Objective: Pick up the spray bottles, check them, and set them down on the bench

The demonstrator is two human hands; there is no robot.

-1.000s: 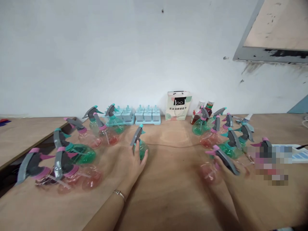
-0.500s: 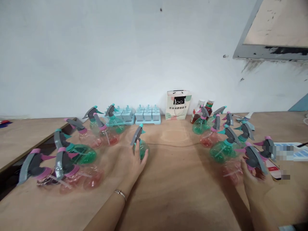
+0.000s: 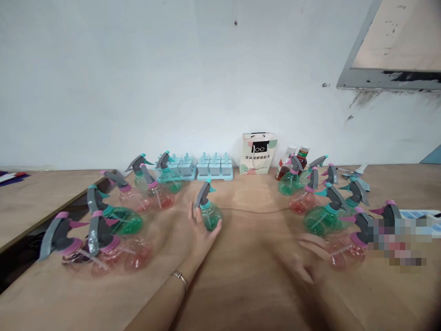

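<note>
A round green spray bottle (image 3: 212, 216) with a grey and teal trigger head stands in the middle of the table. My left hand (image 3: 203, 232) is wrapped round its near side, thumb on the right and fingers on the left. My right hand (image 3: 305, 257) is smeared by motion, so its fingers are unclear; it is just left of a pink spray bottle (image 3: 346, 253) at the right. Further right-side bottles include a green spray bottle (image 3: 322, 219) and a red-tinted spray bottle (image 3: 303, 201).
Several pink and green spray bottles (image 3: 126, 220) form a cluster on the left, beside a dark gap (image 3: 31, 239) in the table. Along the wall stand light-blue ice-pop moulds (image 3: 215, 168), a paper bag (image 3: 257, 156) and sauce bottles (image 3: 302, 158).
My right hand has left the pink spray bottle at the right and moved left toward the middle. My left hand stays at the green spray bottle. The view has shifted slightly.
</note>
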